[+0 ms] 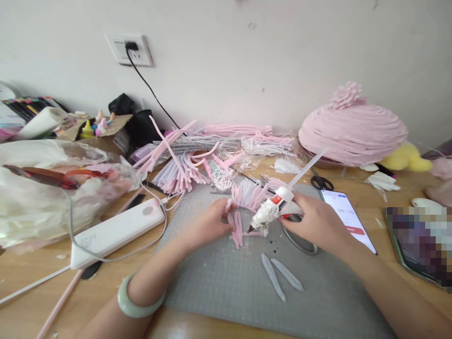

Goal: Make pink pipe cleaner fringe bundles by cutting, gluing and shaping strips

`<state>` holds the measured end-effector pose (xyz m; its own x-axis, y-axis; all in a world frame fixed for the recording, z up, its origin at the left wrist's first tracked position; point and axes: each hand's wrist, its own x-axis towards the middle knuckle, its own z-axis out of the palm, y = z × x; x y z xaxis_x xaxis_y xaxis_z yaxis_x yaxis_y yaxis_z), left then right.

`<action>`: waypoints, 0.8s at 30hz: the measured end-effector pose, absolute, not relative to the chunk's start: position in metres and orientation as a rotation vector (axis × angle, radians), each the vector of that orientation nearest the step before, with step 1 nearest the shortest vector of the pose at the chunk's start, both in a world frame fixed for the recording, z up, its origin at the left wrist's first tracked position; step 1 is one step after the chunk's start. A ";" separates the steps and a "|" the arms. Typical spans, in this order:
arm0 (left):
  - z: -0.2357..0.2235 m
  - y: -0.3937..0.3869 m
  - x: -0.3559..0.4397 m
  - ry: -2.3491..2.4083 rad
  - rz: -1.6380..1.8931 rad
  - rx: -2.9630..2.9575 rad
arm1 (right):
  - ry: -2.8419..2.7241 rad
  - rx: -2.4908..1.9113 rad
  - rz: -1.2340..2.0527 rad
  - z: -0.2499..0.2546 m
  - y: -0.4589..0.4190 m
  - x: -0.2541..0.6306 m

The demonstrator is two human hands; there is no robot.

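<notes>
Center of frame: the left hand point(212, 223) pinches pink chenille strips point(238, 228), probably light, soft and best held clear of the nozzle point(250, 229). The right hand point(316, 221) grips the hot-glue gun point(267, 213), likely rigid, by its handle point(291, 208).

A head-worn camera looks down across the mat point(229, 292) toward the wall point(226, 70).

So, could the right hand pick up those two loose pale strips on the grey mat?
Probably not straight away: the right hand is holding the glue gun, though the pale strips lie uncovered on the mat.
</notes>
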<state>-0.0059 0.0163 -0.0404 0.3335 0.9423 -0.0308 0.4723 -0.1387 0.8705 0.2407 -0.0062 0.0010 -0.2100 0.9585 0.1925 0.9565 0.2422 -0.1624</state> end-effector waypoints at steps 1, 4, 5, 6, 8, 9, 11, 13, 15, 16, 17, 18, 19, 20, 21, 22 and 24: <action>-0.040 0.016 -0.006 1.248 0.713 1.758 | -2.269 -1.777 -0.021 -0.001 -0.007 0.240; -0.038 0.017 -0.005 1.226 0.708 1.754 | -2.290 -1.756 -0.088 -0.005 -0.008 0.239; -0.037 0.017 -0.004 1.234 0.693 1.754 | -2.308 -1.746 -0.094 -0.005 -0.008 0.239; -0.036 0.017 -0.004 1.246 0.674 1.756 | -2.326 -1.737 -0.097 -0.006 -0.008 0.239; -0.036 0.017 -0.004 1.269 0.630 1.765 | -2.352 -1.723 -0.103 -0.008 -0.008 0.239; -0.036 0.017 -0.005 1.275 0.613 1.767 | -2.360 -1.719 -0.104 -0.008 -0.008 0.239; -0.036 0.017 -0.005 1.279 0.606 1.761 | -2.367 -1.709 -0.103 -0.009 -0.008 0.239; -0.036 0.017 -0.005 1.280 0.621 1.743 | -2.372 -1.696 -0.097 -0.010 -0.008 0.239; -0.036 0.017 -0.005 1.278 0.636 1.730 | -2.375 -1.688 -0.095 -0.011 -0.008 0.240; -0.036 0.017 -0.006 1.275 0.639 1.728 | -2.378 -1.684 -0.098 -0.012 -0.008 0.240; -0.036 0.017 -0.006 1.272 0.642 1.729 | -2.382 -1.679 -0.101 -0.012 -0.008 0.240; -0.036 0.017 -0.006 1.267 0.646 1.733 | -2.384 -1.674 -0.106 -0.012 -0.008 0.240; -0.036 0.017 -0.006 1.262 0.650 1.738 | -2.387 -1.670 -0.110 -0.013 -0.008 0.240; -0.036 0.016 -0.006 1.258 0.652 1.742 | -2.388 -1.667 -0.112 -0.013 -0.008 0.241; -0.036 0.016 -0.006 1.257 0.648 1.748 | -2.390 -1.664 -0.112 -0.013 -0.008 0.241; -0.035 0.015 -0.006 1.257 0.638 1.754 | -2.389 -1.663 -0.111 -0.013 -0.008 0.241; -0.033 0.013 -0.005 1.267 0.612 1.762 | -2.394 -1.662 -0.102 -0.013 -0.008 0.241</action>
<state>-0.0045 0.0132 -0.0328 0.3649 0.9267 -0.0894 0.5060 -0.1168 0.8546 0.2405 -0.0083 -0.0128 -0.3333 0.9159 0.2236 0.9317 0.3563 -0.0708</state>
